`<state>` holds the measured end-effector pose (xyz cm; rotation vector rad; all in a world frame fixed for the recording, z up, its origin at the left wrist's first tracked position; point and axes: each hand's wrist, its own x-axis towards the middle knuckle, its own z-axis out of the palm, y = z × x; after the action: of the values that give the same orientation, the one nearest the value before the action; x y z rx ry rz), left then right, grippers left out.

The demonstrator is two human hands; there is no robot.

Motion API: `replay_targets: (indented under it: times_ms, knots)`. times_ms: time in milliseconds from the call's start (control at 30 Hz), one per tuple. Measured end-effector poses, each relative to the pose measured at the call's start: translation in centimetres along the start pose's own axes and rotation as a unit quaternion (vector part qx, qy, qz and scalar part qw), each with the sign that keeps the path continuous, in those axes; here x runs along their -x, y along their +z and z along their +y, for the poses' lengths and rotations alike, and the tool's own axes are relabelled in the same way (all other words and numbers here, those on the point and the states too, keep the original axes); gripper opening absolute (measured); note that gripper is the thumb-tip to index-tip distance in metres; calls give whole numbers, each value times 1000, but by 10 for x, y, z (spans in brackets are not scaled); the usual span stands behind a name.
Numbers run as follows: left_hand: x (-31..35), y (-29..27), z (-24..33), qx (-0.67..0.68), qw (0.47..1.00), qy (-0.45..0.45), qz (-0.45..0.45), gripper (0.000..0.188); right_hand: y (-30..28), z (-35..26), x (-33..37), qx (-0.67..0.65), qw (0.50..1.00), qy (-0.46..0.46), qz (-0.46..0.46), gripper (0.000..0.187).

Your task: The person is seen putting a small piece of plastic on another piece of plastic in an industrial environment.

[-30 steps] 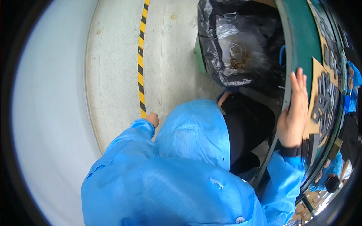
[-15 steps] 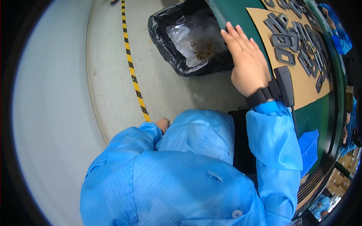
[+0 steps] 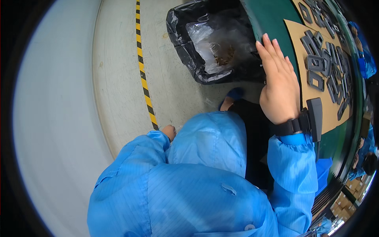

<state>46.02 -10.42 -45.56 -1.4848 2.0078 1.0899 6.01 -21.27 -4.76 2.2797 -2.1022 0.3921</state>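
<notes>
My right hand (image 3: 280, 85) is stretched flat above the edge of the green table (image 3: 272, 19), its fingers straight and holding nothing. A black band with a dark box-shaped device (image 3: 314, 118) is strapped round that wrist. To the right of this hand, several dark grey rectangular frames (image 3: 316, 80) with cut-out openings lie on a sheet of brown cardboard (image 3: 329, 118). Low at my left side, beside my blue-clad leg, only the back of my left hand (image 3: 169, 132) shows past the sleeve. Its fingers are hidden.
A bin lined with a black bag (image 3: 209, 77) stands on the floor by the table, with clear plastic and brown scraps inside. Yellow-black tape (image 3: 143, 79) runs along the floor. A blue tray (image 3: 323, 172) is beside my right sleeve. People in blue (image 3: 367, 65) sit across the table.
The view has shifted, so bin, table and frames appear further right and slightly lower. My right hand stays flat at the table edge. A foot in a blue shoe has come into sight.
</notes>
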Motion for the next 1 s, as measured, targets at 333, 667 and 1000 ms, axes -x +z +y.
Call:
replay_targets:
  times_ms: [333,667,1000]
  knots:
    - [-12,2,5,39,998,40,-14,36,-6,-4,-2,-2,1000,3,-24,84]
    - [-15,56,-37,-10,993,4,-115,29,-7,-6,-8,41,998,18,-37,81]
    - [-72,-12,9,-49,996,66,-19,25,-15,-5,-8,1,999,25,-39,86]
